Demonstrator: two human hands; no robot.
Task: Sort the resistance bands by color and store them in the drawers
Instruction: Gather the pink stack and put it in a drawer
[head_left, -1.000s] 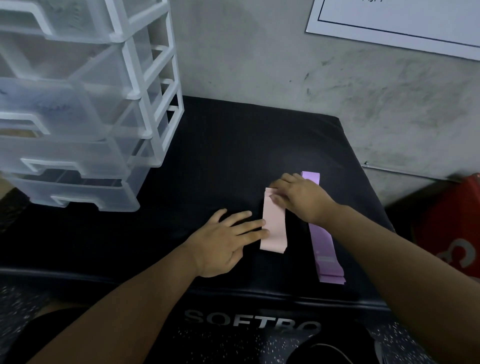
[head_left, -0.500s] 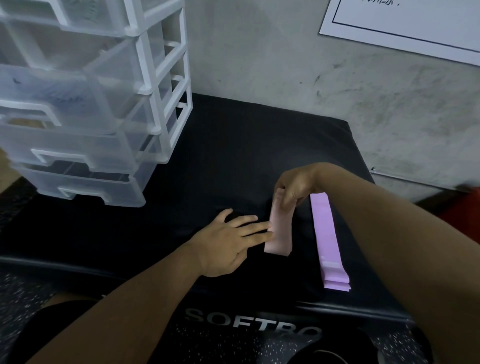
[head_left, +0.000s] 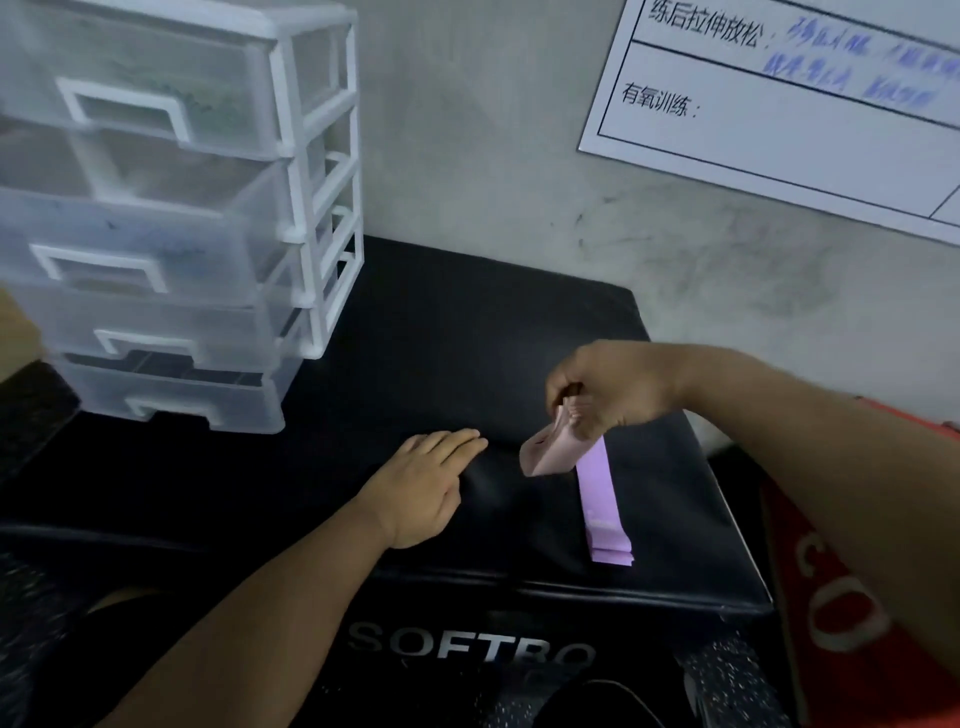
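The black padded counter (head_left: 441, 338) carries everything. At its far left corner stands the clear drawer unit (head_left: 291, 171) with its white frame, well apart from the bands.

The purple band (head_left: 605, 504) lies flat and straight on the counter's right side, its near end close to the front edge. The pink band (head_left: 550, 454) is raised just to its left, its top end in the right hand and its folded lower end drooping down and leftward. Whether that end touches the counter cannot be told.

Both bands look like thin, flat loops of rubbery sheet — light, limp and in no way fragile. They will probably sag and unfold from wherever they are held, so a pinch across the full width near one end, or over a fold at the middle, should keep the layers together. A flat band offers little edge to get under, and lifting a corner first seems the easiest way in.

The right hand (head_left: 613, 389) hovers above the counter with the wrist bent downward, its fingers (head_left: 574, 413) and thumb pinching the pink band's top. The left hand (head_left: 421, 483) rests palm down on the counter, fingers straight and close together — pointing toward the pink band but clear of it, holding nothing.
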